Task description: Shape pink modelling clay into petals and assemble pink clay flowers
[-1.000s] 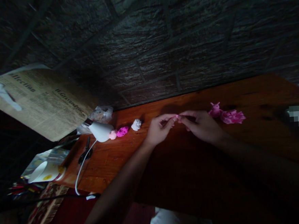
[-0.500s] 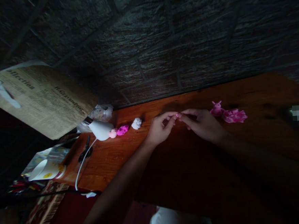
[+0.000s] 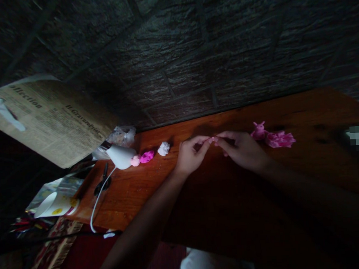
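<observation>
Over the wooden table (image 3: 134,195), my left hand (image 3: 193,153) and my right hand (image 3: 242,148) meet at the fingertips. Both are closed in a pinch on a tiny piece of pink modelling clay (image 3: 213,139), mostly covered by the fingers. Just beyond my right hand sits a small pink clay figure (image 3: 258,131) with two thin points on top. A ruffled pink clay piece (image 3: 280,139) lies against its right side. Left of my left hand are a white clay lump (image 3: 163,148), a bright magenta lump (image 3: 147,156) and a pale pink lump (image 3: 135,160).
A white lamp base (image 3: 121,156) with a broad printed shade (image 3: 52,114) stands at the left, its white cable (image 3: 95,206) running over the table edge. Scissors (image 3: 104,180) and a paper cup (image 3: 55,204) lie nearby. A dark stone-patterned wall (image 3: 186,60) rises behind.
Both hands stay almost in place, with slight finger movement around the pink clay. The pink figure and ruffled piece appear shifted slightly left in view.
</observation>
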`<state>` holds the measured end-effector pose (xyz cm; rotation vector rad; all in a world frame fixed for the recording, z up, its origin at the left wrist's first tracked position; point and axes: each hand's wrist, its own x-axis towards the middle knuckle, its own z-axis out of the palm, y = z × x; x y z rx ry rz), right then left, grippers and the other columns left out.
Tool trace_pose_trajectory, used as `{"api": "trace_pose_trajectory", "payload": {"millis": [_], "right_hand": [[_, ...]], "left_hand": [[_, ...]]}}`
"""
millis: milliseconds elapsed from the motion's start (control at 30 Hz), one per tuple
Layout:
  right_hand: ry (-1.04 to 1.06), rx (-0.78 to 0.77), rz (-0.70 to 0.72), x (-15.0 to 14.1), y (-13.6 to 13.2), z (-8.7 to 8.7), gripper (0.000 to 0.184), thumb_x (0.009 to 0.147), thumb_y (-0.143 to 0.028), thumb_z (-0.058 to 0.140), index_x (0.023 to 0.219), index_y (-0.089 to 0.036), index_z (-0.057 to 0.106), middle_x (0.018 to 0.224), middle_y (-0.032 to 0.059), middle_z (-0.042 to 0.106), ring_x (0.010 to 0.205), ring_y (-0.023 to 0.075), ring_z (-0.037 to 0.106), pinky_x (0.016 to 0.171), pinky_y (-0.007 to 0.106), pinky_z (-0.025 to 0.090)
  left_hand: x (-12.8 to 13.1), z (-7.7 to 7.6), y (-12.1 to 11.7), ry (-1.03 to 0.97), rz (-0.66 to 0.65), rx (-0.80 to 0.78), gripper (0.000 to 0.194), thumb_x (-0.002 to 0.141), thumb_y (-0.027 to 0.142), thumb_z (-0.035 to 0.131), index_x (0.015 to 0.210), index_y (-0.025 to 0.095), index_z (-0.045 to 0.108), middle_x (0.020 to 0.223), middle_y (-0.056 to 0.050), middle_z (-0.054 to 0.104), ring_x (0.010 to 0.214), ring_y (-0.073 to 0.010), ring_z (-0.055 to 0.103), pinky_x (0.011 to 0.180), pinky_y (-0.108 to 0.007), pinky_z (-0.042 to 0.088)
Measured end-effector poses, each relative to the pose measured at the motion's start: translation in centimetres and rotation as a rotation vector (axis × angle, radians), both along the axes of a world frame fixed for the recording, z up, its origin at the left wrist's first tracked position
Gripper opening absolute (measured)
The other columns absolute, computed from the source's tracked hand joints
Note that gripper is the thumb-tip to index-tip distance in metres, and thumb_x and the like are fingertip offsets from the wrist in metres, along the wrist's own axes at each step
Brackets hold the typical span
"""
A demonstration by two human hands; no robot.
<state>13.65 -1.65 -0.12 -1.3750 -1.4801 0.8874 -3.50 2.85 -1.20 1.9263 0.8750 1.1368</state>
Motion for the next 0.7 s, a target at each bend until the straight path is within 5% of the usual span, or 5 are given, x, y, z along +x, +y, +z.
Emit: {"api": "trace_pose_trajectory", "payload": {"millis": [700], "right_hand": [[0.012, 0.027, 0.020, -0.09, -0.02, -0.37, 0.024, 0.094, -0.033, 0.058, 0.097, -0.018, 0.076, 0.084, 0.0050, 0.077, 0.053, 0.0147, 0.065, 0.058, 0.029, 0.051]], "left_hand": [[-0.17, -0.05, 0.17, 0.067, -0.094, -0.006, 0.022, 0.099, 0.035, 0.053, 0.097, 0.015, 0.062, 0.080, -0.004, 0.067, 0.066, -0.0094, 0.060, 0.060, -0.020, 0.048]]}}
